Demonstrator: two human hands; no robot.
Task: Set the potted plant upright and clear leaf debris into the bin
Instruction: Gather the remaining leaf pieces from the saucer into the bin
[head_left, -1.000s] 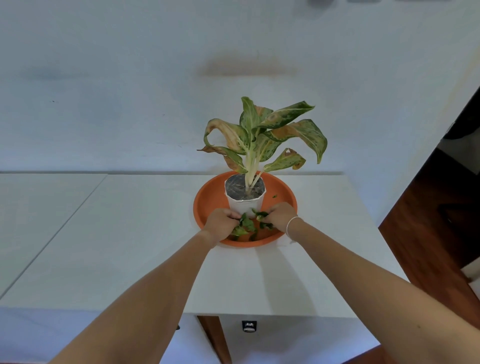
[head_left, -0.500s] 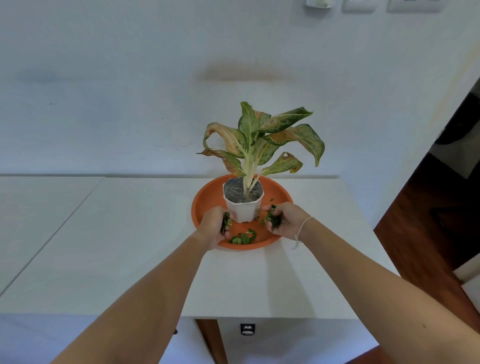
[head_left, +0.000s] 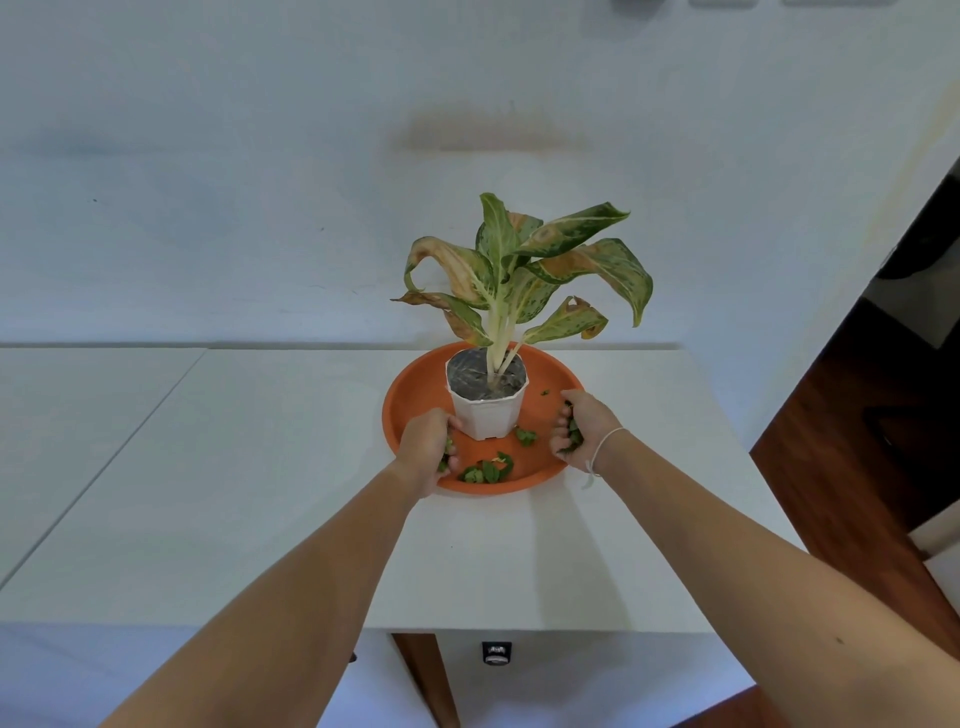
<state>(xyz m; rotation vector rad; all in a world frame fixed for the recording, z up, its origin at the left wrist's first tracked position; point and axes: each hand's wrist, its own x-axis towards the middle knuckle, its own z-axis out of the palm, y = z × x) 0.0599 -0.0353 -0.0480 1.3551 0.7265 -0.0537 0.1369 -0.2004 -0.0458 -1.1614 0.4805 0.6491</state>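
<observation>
The potted plant (head_left: 488, 405) already stands upright in the orange saucer (head_left: 415, 400) at frame centre, while the left hand (head_left: 428, 449) and right hand (head_left: 584, 434) each clutch leaf scraps (head_left: 488, 472), more still lying loose; no bin shows.

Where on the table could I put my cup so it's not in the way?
The white table is bare left of the orange tray, out to the seam, and also between the two arms near the front edge. A narrower bare strip lies right of the tray. The tray itself is crowded: white pot, leaf bits, and the left hand and right hand full of leaves.
</observation>
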